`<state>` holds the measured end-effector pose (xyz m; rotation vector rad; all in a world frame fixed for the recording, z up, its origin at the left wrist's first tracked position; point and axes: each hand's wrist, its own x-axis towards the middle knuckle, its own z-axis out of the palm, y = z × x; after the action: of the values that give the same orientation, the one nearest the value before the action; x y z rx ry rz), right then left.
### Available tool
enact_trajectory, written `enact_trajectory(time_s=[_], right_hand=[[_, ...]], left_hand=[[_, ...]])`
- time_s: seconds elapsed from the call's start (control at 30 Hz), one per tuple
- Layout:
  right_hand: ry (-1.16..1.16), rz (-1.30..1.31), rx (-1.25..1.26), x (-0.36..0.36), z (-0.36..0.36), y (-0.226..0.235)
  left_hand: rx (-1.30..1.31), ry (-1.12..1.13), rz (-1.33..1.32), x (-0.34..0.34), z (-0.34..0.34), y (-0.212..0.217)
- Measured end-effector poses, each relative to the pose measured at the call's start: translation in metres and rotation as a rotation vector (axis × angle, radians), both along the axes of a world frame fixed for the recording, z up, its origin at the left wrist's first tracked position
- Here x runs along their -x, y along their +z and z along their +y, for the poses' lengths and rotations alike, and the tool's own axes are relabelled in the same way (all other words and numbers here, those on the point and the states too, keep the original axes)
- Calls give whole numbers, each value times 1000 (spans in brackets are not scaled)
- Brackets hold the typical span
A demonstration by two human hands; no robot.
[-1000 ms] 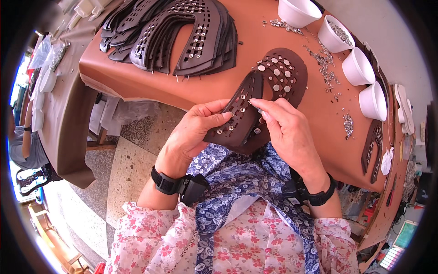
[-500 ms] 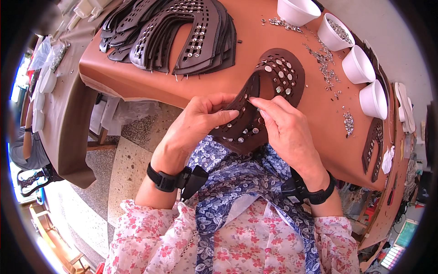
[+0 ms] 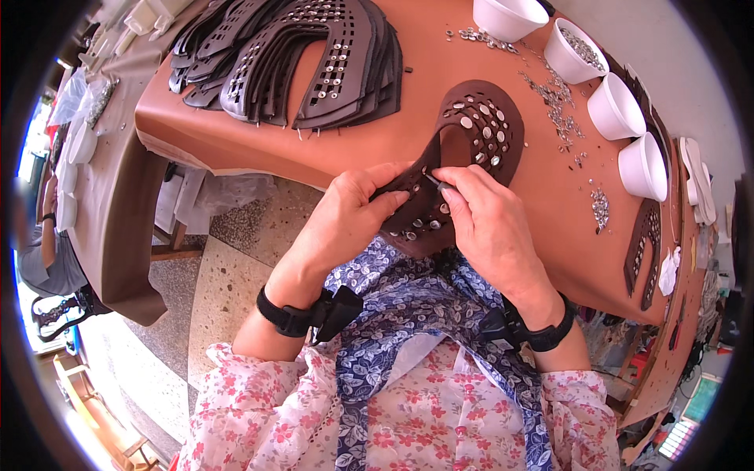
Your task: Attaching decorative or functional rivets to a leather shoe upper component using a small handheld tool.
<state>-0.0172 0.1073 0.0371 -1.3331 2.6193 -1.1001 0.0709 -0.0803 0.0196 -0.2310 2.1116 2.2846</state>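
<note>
While your left hand (image 3: 345, 220) and right hand (image 3: 487, 228) pinch the brown studded leather piece (image 3: 463, 157) at the table's near edge, four white bowls (image 3: 613, 106) far right hold metal studs

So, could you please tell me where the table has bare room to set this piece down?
The widest bare patch of the table lies between the stacked pieces and the studded piece both hands hold. The near left edge is also free. By the white bowls, loose studs crowd the top.
</note>
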Motion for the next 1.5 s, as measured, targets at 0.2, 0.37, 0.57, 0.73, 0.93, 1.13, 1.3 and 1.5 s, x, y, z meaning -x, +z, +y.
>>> enact_trajectory(time_s=[0.2, 0.37, 0.57, 0.73, 0.93, 1.13, 1.3, 1.5], right_hand=[[35, -3, -31, 4, -2, 2], [17, 280, -149, -7, -4, -3], [42, -42, 40, 6, 0, -5], [29, 62, 8, 1, -1, -2], [25, -62, 29, 2, -2, 0], [42, -240, 100, 8, -5, -1], [36, 36, -27, 1, -6, 1], [42, 714, -246, -9, -10, -1]], left_hand=[[318, 42, 74, 0, 3, 4], [228, 36, 77, 1, -1, -7], [-182, 32, -41, 3, -4, -10], [-110, 25, -59, 6, -9, -2], [-201, 50, -41, 7, -10, -11], [-51, 75, 22, 6, -5, -15], [49, 97, 34, 6, -3, -15], [84, 124, 87, 7, 0, -16]])
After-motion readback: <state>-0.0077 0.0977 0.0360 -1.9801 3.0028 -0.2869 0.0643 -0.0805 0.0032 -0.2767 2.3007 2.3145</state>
